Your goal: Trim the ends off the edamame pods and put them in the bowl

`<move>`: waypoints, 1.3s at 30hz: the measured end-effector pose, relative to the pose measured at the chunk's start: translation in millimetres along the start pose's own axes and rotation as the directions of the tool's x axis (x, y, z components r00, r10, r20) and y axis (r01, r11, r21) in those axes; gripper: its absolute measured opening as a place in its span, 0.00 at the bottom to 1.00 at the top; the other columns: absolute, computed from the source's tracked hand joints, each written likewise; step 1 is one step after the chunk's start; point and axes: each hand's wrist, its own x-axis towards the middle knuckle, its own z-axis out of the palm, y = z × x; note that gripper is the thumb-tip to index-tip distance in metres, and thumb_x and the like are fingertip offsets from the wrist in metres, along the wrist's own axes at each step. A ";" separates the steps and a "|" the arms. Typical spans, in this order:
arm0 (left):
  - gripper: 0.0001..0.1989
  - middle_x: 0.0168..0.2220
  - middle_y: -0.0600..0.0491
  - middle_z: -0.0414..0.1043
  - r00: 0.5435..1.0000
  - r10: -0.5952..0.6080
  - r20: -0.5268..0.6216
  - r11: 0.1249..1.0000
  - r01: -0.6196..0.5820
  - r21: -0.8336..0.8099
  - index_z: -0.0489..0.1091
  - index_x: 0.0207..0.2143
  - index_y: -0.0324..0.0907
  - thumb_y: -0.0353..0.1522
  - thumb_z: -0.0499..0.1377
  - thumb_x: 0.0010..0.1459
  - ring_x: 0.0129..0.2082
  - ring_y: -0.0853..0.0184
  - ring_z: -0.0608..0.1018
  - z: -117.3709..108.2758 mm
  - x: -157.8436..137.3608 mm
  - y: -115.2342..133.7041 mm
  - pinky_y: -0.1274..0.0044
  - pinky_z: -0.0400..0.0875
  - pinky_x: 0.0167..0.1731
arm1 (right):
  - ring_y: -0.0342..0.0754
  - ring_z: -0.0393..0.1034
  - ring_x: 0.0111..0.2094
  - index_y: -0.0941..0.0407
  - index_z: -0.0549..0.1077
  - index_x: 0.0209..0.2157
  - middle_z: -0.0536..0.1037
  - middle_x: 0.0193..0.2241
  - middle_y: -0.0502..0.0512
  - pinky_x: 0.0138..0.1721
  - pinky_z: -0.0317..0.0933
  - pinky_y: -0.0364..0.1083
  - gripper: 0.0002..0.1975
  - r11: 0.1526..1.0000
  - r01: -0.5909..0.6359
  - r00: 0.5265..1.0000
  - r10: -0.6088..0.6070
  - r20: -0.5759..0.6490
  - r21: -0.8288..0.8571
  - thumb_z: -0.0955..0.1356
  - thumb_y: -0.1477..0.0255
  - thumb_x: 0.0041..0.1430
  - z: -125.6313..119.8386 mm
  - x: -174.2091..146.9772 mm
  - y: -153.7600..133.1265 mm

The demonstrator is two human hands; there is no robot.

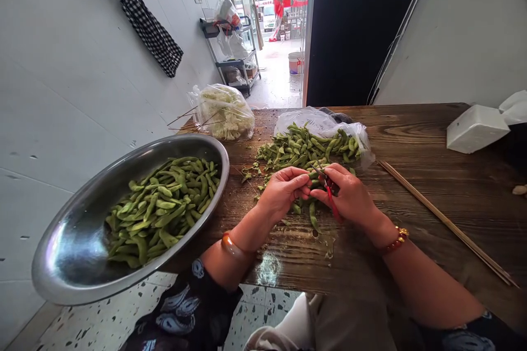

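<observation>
Close together over the near side of the table, my two hands work at an edamame pod (314,175). My left hand (282,192) pinches the pod between thumb and fingers. Red-handled scissors (331,200) are gripped in my right hand (349,194), with their blades beside the pod. Just beyond lies a heap of edamame pods (304,145), partly on a clear plastic bag (354,129). A few loose pods (313,216) and wet scraps lie beneath my hands. To the left, a large steel basin (224,170) holds many pods (164,205).
At the table's far left corner sits a plastic bag of cauliflower (226,112); thin sticks poke out nearby. Long wooden sticks (444,219) lie on the right, before a white tissue box (477,129). Behind are a cart (234,63) and an open doorway.
</observation>
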 end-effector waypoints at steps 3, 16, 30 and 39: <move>0.14 0.23 0.55 0.72 1.000 0.014 0.008 0.999 -0.014 0.030 0.71 0.31 0.34 0.32 0.69 0.44 0.18 0.78 0.70 0.0 -0.8 2.0 0.84 0.66 0.18 | 0.50 0.69 0.33 0.54 0.70 0.38 0.73 0.32 0.55 0.35 0.66 0.48 0.18 1.000 0.007 1.000 -0.007 -0.013 0.005 0.65 0.53 0.58 0.1 -1.0 0.0; 0.06 0.23 0.58 0.65 0.953 0.213 -0.214 0.977 -0.206 0.051 0.59 0.28 0.40 0.32 0.56 0.54 0.22 0.73 0.73 -10.9 5.8 15.7 0.78 0.71 0.25 | 0.50 0.69 0.34 0.56 0.73 0.43 0.74 0.33 0.56 0.38 0.64 0.48 0.19 0.997 -0.074 0.997 0.073 -0.034 -0.027 0.66 0.56 0.60 -3.3 -1.3 9.3; 0.11 0.26 0.51 0.70 0.938 0.345 0.015 -0.066 0.009 0.998 0.69 0.26 0.41 0.40 0.59 0.54 0.28 0.66 0.71 -18.7 11.4 3.9 0.76 0.59 0.28 | 0.50 0.70 0.34 0.56 0.72 0.45 0.74 0.33 0.55 0.38 0.64 0.48 0.19 0.997 -0.060 0.998 0.060 -0.002 -0.049 0.66 0.57 0.60 -8.9 1.0 7.4; 0.04 0.22 0.58 0.62 0.918 0.396 0.036 0.301 -0.166 0.939 0.68 0.26 0.39 0.28 0.61 0.48 0.23 0.73 0.64 -17.6 21.3 -4.1 0.80 0.57 0.26 | 0.50 0.72 0.35 0.56 0.72 0.45 0.75 0.36 0.56 0.40 0.65 0.48 0.18 0.998 -0.060 0.998 0.059 -0.009 -0.026 0.67 0.58 0.59 -5.8 0.2 11.0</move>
